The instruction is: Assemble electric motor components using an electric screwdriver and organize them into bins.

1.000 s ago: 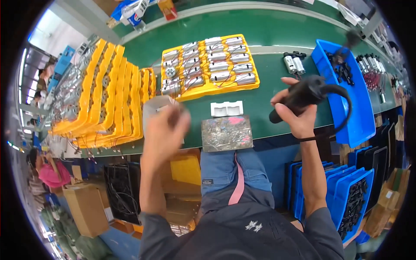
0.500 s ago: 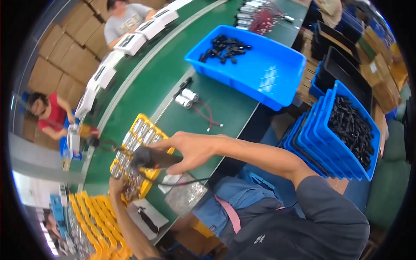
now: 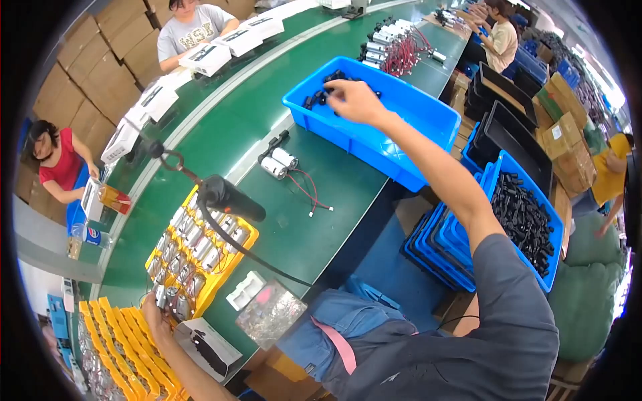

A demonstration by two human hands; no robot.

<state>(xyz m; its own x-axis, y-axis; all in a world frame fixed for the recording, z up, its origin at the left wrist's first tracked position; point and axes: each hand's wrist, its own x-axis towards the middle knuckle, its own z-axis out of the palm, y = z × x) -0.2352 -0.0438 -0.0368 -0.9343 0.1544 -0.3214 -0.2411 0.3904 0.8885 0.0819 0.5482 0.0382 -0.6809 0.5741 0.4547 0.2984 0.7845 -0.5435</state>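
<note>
My right hand (image 3: 358, 100) reaches over the blue bin (image 3: 348, 144), its fingers apart and bent down at a pile of small black plastic parts (image 3: 344, 73). At the near left corner of the yellow tray (image 3: 231, 257), my left hand (image 3: 154, 311) has its fingers closed around a small silver motor (image 3: 160, 294); the fingertips are partly hidden. More wired motors fill the tray's compartments. Above the tray hangs a black cylindrical power screwdriver (image 3: 231, 197), with no hand on it. A joined pair of motors (image 3: 279, 162) with a black part and red wires lies on the green table.
Yellow trays (image 3: 127, 347) are stacked at the lower left. A white box (image 3: 207, 347) and a clear bag (image 3: 271, 314) lie near the table edge. Stacked blue bins (image 3: 525, 220) of black parts stand right. Co-workers sit across the conveyor beside white boxes (image 3: 205, 59).
My right hand has left the screwdriver and moved up and away to the blue bin. The screwdriver now hangs free. My left hand stays at the yellow tray's corner while the view has shifted.
</note>
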